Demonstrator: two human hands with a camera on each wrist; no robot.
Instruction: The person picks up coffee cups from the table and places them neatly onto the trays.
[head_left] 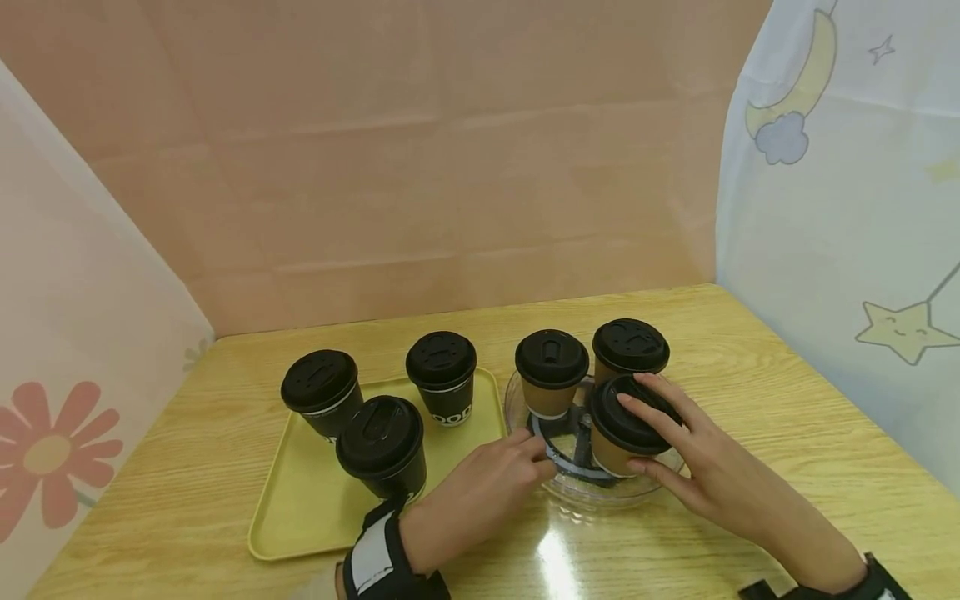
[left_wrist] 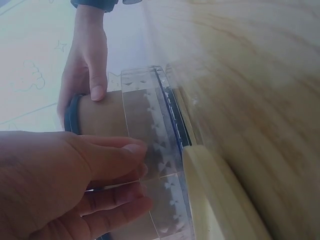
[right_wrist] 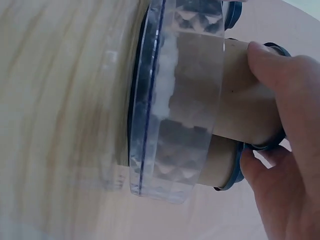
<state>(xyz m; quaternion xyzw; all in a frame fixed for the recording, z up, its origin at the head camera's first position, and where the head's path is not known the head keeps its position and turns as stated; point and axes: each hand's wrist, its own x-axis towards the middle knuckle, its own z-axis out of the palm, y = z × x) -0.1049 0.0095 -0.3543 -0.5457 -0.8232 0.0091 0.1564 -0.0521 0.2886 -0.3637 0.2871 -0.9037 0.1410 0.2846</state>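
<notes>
My right hand (head_left: 697, 454) grips a brown paper cup (head_left: 611, 450) with a black lid, fingers over the lid and thumb against the side. This cup stands in a clear round divided tray (head_left: 592, 496), near its front right. Two more brown cups stand at the tray: one at the left (head_left: 550, 398), one at the back (head_left: 632, 346). My left hand (head_left: 487, 492) pinches the tray's front left rim, its fingers curled at the edge. From the left wrist, the thumb and fingertips (left_wrist: 132, 150) meet at the clear wall. In the right wrist view, the thumb (right_wrist: 265, 60) presses the cup's side.
A yellow rectangular tray (head_left: 315, 500) lies left of the clear one. On it stand three black cups with black lids: back left (head_left: 322, 387), back right (head_left: 442, 379) and front (head_left: 386, 446). Cloth walls (head_left: 450, 167) enclose the wooden table (head_left: 787, 417).
</notes>
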